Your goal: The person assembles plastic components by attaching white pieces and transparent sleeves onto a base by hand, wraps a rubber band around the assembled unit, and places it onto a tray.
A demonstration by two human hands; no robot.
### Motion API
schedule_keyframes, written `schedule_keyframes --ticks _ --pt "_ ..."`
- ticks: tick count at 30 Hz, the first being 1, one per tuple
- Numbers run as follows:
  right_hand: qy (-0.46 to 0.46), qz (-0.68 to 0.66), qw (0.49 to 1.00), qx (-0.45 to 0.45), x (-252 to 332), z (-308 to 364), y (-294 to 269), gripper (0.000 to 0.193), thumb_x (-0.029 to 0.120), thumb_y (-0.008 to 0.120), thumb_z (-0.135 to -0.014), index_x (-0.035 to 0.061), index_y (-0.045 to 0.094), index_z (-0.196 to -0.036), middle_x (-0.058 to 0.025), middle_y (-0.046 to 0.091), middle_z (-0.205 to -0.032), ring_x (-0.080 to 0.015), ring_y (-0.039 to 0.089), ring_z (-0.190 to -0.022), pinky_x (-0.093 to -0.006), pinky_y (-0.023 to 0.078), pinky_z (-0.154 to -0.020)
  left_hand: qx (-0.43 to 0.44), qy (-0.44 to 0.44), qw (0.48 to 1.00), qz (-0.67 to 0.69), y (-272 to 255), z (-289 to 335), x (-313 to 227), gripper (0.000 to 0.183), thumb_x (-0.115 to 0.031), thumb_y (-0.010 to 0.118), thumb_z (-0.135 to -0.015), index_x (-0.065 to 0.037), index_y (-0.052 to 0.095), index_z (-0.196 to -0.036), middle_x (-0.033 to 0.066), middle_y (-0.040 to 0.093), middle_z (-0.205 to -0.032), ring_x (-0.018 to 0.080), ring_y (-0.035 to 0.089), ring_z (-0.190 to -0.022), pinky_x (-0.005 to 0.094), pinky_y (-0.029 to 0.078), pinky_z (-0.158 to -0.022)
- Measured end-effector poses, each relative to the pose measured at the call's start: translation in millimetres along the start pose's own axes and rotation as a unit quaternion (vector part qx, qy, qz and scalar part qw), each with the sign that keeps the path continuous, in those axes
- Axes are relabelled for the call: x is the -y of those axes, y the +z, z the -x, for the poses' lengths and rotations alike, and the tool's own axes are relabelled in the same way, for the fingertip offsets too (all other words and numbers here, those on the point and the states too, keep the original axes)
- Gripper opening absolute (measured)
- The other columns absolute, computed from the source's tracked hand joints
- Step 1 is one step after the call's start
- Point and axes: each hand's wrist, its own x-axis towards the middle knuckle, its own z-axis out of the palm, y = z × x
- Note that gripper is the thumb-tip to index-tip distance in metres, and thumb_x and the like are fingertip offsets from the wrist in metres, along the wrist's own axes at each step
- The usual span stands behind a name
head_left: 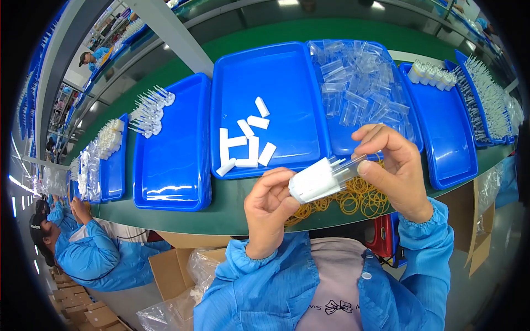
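Note:
Between the fingers and thumb of my left hand (269, 205) is a white plastic part (314, 183), tilted, with thin prongs at its right end. My right hand (395, 168) pinches a clear plastic cover (350, 169) between thumb and fingers. That cover meets the prong end of the white part and seems to surround some prongs; how far it reaches over them I cannot tell. Both hands are closed, above the table's near edge. Beneath them lies a heap of yellow rubber bands (361, 199).
A blue tray (265, 74) holds several loose white blocks (253, 148). Right of it, another tray carries clear covers (359, 77). Pronged white parts (152, 110) lie in the left tray (171, 182); bundled parts (432, 74) occupy a right tray (450, 143). A co-worker (91, 248) sits at left.

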Motion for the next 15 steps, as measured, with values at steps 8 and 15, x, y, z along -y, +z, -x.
schedule_keyframes --ticks 8,15 --pt "-0.090 0.129 0.986 0.062 11.4 -0.6 -3.3 0.016 0.004 0.073 -0.069 0.0043 0.066 -0.083 -0.0058 0.064 -0.082 -0.0242 0.055 -0.099 -0.0387 0.041 -0.091 -0.023 -0.029 0.998 0.055 9.4 2.8 -8.0 0.048 0.003 0.069 -0.079 0.003 0.050 -0.122 0.0118 0.052 -0.118 0.0239 0.056 -0.111 0.0357 0.047 -0.094" --pt "-0.067 0.097 0.992 0.042 11.9 4.7 6.2 0.016 0.003 0.073 -0.067 0.0050 0.067 -0.082 -0.0045 0.064 -0.081 -0.0245 0.055 -0.097 -0.0386 0.042 -0.087 0.049 -0.002 0.999 -0.004 -2.8 7.1 4.5 0.044 0.010 0.068 -0.076 0.006 0.054 -0.118 0.0104 0.046 -0.121 0.0254 0.056 -0.111 0.0364 0.049 -0.094"
